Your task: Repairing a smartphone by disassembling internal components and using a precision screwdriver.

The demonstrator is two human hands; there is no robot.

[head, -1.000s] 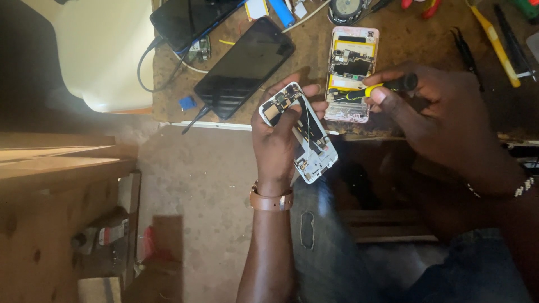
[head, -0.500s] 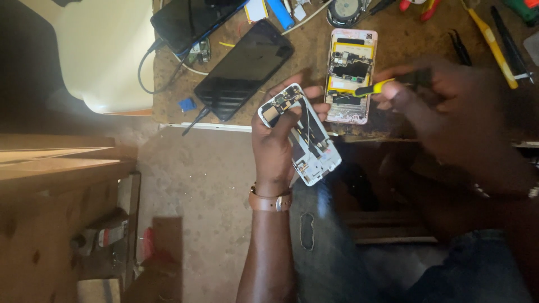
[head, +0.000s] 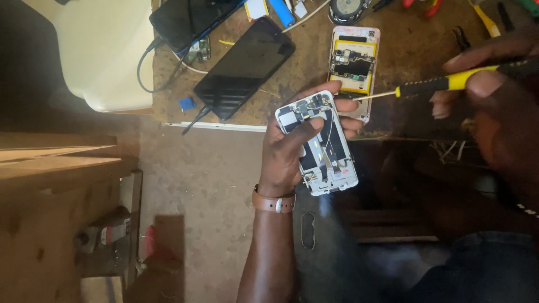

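Clutching an opened white phone (head: 321, 143), left hand (head: 292, 151) blocks workbench (head: 303, 73); right hand (head: 494, 106) pinches yellow screwdriver (head: 432, 85).

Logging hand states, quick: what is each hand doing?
Left hand: closed around opened white phone frame.
Right hand: closed on yellow-and-black screwdriver.

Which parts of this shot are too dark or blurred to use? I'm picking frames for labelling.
Head view: the right hand is underexposed and softly blurred, nearly merging with the shadow under the bench; the opened phone in the left hand is evenly lit and sharp; the yellow-handled screwdriver reads clearly; the lower left floor is dim, without glare.
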